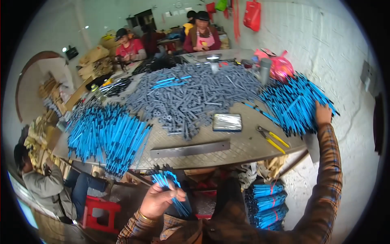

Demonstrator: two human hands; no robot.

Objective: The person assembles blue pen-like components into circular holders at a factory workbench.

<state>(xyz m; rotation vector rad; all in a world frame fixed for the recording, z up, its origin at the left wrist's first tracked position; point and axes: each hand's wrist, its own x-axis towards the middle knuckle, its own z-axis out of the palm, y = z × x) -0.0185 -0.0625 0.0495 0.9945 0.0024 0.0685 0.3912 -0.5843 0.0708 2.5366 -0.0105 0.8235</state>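
My left hand [162, 199] is closed round a small bundle of thin blue rods with black ends [180, 207], held below the table's front edge. At the far right, my right arm is stretched out. There my right hand [323, 114] rests on the edge of a heap of the same blue rods [290, 101], its fingers laid over them and apart. Another large heap of blue rods [107, 136] lies at the table's left side. Between the two heaps spreads a wide pile of short grey plastic pieces [195, 91], with several blue rods on top.
On the table [252, 150] lie a flat metal bar [189, 149], yellow-handled pliers [272, 138] and a box of silvery pins [226, 122]. Tied blue bundles [268, 201] are stacked below. A person [48, 179] sits at left near a red stool [101, 211]; others work at the far side.
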